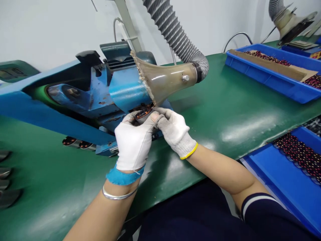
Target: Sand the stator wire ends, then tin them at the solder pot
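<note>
My left hand (132, 142), in a white glove with a blue cuff, is closed around a small round metal part (143, 116) with a dark rim and copper-coloured bits inside. My right hand (177, 132) wears a knitted white glove with a yellow edge and a bare thumb tip. Its thumb and fingers press together at the part's right side. Both hands are right under the mouth of a cloudy plastic funnel (168, 78) on a blue belt machine (127, 88). My fingers cover much of the part.
Similar round parts (79, 143) lie beside the machine, and several metal pieces (8, 197) stand at the left edge. A grey corrugated hose (173, 28) rises from the funnel. Blue trays (265, 78) of small dark, dotted parts are at the right on the green table (208, 113) and below it.
</note>
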### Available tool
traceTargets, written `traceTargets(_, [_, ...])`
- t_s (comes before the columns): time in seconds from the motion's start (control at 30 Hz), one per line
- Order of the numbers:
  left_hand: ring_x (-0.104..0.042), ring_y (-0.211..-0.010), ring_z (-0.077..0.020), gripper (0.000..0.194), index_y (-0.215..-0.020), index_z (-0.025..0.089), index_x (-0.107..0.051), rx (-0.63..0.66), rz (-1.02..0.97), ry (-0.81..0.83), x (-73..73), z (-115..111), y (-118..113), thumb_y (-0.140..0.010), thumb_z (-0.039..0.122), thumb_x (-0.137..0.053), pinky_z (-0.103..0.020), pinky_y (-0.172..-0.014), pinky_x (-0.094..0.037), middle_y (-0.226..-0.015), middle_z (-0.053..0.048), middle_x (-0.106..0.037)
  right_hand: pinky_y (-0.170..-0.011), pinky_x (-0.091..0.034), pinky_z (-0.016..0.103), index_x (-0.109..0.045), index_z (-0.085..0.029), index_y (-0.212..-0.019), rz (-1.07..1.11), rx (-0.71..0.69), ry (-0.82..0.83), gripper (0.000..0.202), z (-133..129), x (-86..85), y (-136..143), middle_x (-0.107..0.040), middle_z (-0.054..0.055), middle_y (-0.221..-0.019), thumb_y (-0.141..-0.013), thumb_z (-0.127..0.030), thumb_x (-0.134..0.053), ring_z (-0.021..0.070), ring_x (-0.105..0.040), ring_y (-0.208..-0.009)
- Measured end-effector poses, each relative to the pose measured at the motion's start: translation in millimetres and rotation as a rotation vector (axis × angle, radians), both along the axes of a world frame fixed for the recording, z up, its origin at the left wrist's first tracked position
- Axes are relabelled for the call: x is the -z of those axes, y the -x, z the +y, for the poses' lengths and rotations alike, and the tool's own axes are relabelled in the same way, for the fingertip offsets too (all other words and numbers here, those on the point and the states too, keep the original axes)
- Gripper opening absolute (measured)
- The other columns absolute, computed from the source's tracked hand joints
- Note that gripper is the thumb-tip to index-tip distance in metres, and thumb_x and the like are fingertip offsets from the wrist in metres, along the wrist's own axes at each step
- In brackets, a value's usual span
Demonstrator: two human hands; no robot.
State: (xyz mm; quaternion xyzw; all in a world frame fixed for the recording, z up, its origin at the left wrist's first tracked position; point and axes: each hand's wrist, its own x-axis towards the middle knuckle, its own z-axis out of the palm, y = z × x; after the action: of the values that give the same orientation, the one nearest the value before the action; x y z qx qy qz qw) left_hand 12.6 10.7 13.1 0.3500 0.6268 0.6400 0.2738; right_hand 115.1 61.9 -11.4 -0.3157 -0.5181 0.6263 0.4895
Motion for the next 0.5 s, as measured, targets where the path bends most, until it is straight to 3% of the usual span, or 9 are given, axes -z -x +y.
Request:
traceTargets(0.13, [-0.082, -0.111, -0.0355, 0.051, -0.101, 0.023, -0.081, 0.031, 0.046, 0.019, -3.1, 5, -1, -0.066, 0.056, -0.100, -0.053, -0.108, -0.069, -0.106, -0.010, -0.086, -0.100, -0.071, 0.037, -0.079, -0.020, -0.111, 0.024, 0.002, 0.027, 0.050, 2, 2.3, -1, -0.085, 0.007, -0.111, -0.085, -0.059, -0.095, 0.0256, -0.082, -0.110])
traceTargets(0.23, [-0.082, -0.107, -0.0336, 0.050, -0.103, 0.022, -0.082, 0.062, 0.079, 0.007, -1.4, 0, -1, -0.067, 0.054, -0.097, -0.050, -0.103, -0.070, -0.107, -0.009, -0.086, -0.101, -0.070, 0.038, -0.077, -0.019, -0.112, 0.068, 0.042, 0.067, 0.052, -5, 4.6, -2, -0.086, 0.008, -0.114, -0.078, -0.054, -0.099, 0.0259, -0.082, -0.110])
traceTargets(0.33, [-0.081, -0.101, -0.0309, 0.051, -0.107, 0.023, -0.082, 0.018, 0.193, 0.000, 8.9, -22, 3, -0.067, 0.052, -0.096, -0.047, -0.100, -0.070, -0.105, -0.008, -0.085, -0.101, -0.070, 0.041, -0.076, -0.019, -0.107, 0.053, 0.043, 0.058, 0.052, -19, 5.4, -4, -0.085, 0.010, -0.112, -0.072, -0.049, -0.100, 0.0274, -0.082, -0.108])
traceTargets(0.5, [-0.082, -0.099, -0.0303, 0.052, -0.110, 0.027, -0.080, -0.010, 0.276, -0.012, 27.3, -69, 12, -0.065, 0.046, -0.100, -0.045, -0.095, -0.071, -0.108, -0.007, -0.085, -0.096, -0.070, 0.038, -0.081, -0.019, -0.103, -0.088, -0.088, -0.053, 0.044, -40, 1.5, -9, -0.084, 0.010, -0.112, -0.073, -0.044, -0.101, 0.0271, -0.082, -0.104])
